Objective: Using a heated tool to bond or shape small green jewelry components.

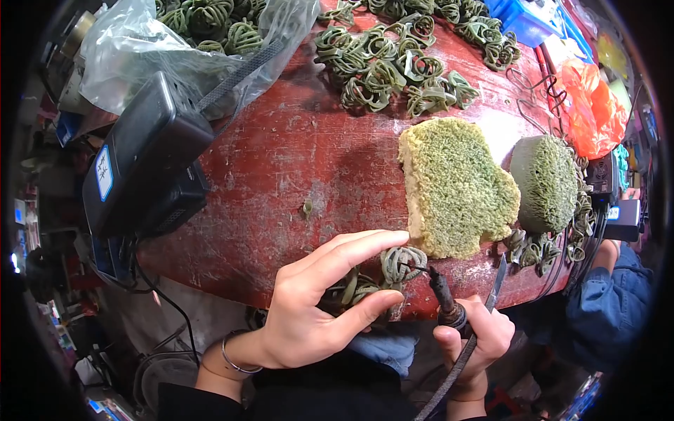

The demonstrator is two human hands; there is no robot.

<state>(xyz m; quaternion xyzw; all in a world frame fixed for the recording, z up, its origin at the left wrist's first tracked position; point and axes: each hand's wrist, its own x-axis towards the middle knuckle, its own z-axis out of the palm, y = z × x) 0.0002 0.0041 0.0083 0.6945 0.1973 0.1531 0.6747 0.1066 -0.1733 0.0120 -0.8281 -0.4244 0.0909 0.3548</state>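
Observation:
My left hand (pixel 309 298) is curved, with the forefinger and thumb on either side of a green coiled piece (pixel 401 265) of ribbed strands. More green coils (pixel 354 288) show inside the curve of that hand; its lower fingers are hidden. My right hand (pixel 484 333) is wrapped round a dark tool like a soldering iron (pixel 444 291), whose thin bent tip reaches into the coil. A braided cord (pixel 460 368) hangs down past the same hand. From between its fingers a narrow pointed metal blade (pixel 498 281) sticks up.
A green-topped foam slab (pixel 460 186) and a round green bristly block (pixel 544 184) lie on the red table (pixel 260 189). Green coils (pixel 382 67) are heaped behind, others in a plastic bag (pixel 119 63). A black device (pixel 144 147) stands left; an orange bag (pixel 593 105) lies right, near another person's sleeve (pixel 611 305).

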